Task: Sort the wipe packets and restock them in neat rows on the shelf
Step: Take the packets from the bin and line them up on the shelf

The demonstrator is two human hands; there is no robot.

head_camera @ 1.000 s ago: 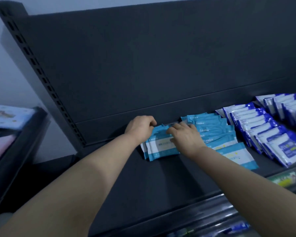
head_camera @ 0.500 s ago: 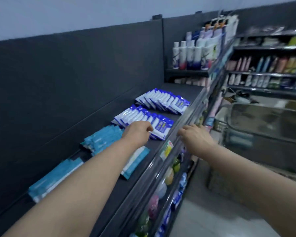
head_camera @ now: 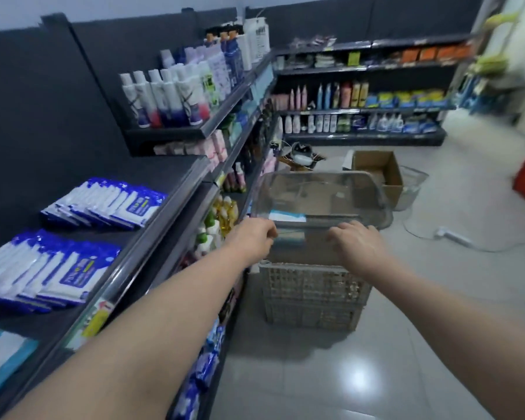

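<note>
You face a clear, glossy plastic tub [head_camera: 373,189] on a matt lattice plastic crate [head_camera: 312,295]; the floor tiles [head_camera: 346,374] shine, and the dark shelf [head_camera: 164,174] looks matt.

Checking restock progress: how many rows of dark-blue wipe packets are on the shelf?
2. The far row of dark-blue wipe packets lies farther along the shelf; the near row lies closer to the person. More may sit out of frame.

left hand [head_camera: 252,241] and right hand [head_camera: 355,244] right at the clear bin [head_camera: 379,192] rim, teal wipe packet [head_camera: 287,216] just past the fingertips [head_camera: 270,234]
</note>
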